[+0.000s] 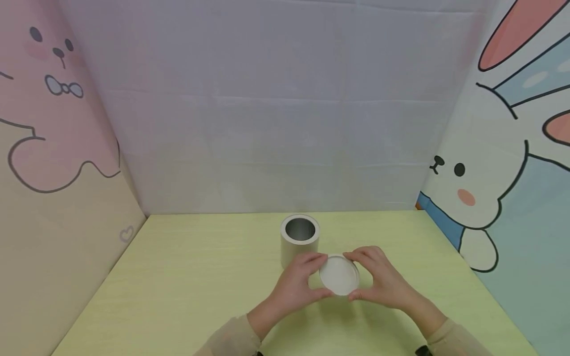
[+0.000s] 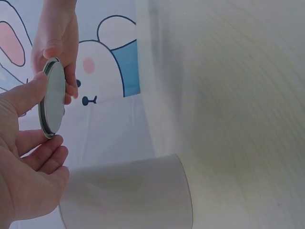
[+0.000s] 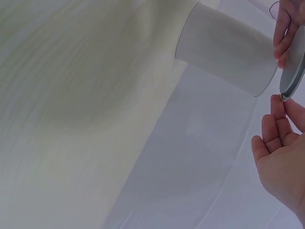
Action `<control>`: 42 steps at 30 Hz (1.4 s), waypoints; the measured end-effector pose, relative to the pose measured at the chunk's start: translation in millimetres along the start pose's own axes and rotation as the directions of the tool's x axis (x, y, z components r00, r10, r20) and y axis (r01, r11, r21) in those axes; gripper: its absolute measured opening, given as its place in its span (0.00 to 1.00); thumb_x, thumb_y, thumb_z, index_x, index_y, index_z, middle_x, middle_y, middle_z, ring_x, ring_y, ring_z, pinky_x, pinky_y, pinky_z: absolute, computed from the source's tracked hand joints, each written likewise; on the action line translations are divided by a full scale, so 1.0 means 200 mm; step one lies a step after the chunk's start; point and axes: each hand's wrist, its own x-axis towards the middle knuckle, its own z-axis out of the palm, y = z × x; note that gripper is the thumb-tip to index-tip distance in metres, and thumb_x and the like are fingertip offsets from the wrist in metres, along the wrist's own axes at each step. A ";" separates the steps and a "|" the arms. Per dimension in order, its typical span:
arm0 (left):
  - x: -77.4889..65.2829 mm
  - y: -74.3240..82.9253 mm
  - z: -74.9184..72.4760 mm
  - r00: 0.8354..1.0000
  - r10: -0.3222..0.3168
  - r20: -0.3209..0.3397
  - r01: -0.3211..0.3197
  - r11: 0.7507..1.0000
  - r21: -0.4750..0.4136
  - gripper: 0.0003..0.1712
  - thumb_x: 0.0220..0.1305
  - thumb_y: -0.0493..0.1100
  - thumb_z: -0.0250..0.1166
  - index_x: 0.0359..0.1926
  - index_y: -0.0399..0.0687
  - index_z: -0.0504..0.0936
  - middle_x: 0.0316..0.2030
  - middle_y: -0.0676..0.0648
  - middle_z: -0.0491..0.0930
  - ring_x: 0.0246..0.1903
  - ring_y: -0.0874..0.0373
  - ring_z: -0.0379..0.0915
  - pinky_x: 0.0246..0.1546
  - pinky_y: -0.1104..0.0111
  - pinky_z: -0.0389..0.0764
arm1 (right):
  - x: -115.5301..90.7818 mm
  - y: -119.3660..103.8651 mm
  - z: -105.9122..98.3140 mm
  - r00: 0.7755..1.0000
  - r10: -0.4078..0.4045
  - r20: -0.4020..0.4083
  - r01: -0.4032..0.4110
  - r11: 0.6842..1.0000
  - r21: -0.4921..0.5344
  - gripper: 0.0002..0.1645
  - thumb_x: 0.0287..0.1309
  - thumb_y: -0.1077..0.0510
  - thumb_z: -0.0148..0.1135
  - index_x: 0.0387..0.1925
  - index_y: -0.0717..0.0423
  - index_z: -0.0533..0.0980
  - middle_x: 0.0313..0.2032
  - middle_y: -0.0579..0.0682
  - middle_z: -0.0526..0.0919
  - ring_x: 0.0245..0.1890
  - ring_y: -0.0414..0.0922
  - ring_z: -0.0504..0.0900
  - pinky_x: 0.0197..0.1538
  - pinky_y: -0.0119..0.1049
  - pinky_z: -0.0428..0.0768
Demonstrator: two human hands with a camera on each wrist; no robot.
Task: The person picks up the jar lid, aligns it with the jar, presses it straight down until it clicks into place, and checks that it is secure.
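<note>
A round white lid (image 1: 339, 275) is held up off the table between both hands, its flat face toward the head camera. My left hand (image 1: 297, 283) pinches its left edge with thumb and fingers. On the opposite edge, my right hand (image 1: 386, 281) grips with thumb below and fingertips above. Just behind the left hand stands an upright white canister (image 1: 289, 249), uncovered, its grey inside showing; the left hand hides part of its lower side. In the left wrist view the lid (image 2: 55, 98) appears nearly edge-on, well apart from the canister (image 2: 128, 195).
The pale yellow table (image 1: 200, 267) runs back to a white cloth wall (image 1: 276, 123). A pink and cream printed panel (image 1: 58, 148) borders the left, and a rabbit-printed panel (image 1: 512, 237) borders the right.
</note>
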 end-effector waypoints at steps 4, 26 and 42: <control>0.01 -0.01 -0.03 1.000 0.012 -0.002 -0.012 1.000 0.008 0.42 0.46 0.47 0.82 0.62 0.38 0.77 0.57 0.45 0.77 0.58 0.51 0.71 0.59 0.62 0.74 | 0.03 0.00 0.00 1.000 -0.025 -0.012 0.025 1.000 0.009 0.50 0.33 0.37 0.81 0.56 0.59 0.77 0.49 0.48 0.77 0.50 0.46 0.69 0.46 0.47 0.74; 0.03 -0.07 -0.21 0.999 -0.031 -0.027 0.031 0.999 -0.018 0.41 0.46 0.43 0.81 0.61 0.34 0.78 0.56 0.42 0.78 0.57 0.47 0.73 0.57 0.54 0.74 | 0.24 -0.04 0.02 0.999 -0.013 0.036 0.010 0.997 0.076 0.48 0.30 0.47 0.85 0.56 0.61 0.77 0.49 0.50 0.77 0.51 0.48 0.68 0.47 0.49 0.73; 0.05 -0.18 -0.31 0.991 -0.132 0.017 0.133 0.989 -0.069 0.40 0.50 0.44 0.80 0.64 0.35 0.76 0.59 0.41 0.77 0.60 0.43 0.70 0.59 0.49 0.73 | 0.39 -0.05 0.08 0.988 0.079 0.131 -0.096 0.987 0.132 0.44 0.37 0.50 0.84 0.57 0.61 0.76 0.49 0.52 0.76 0.53 0.53 0.67 0.51 0.55 0.72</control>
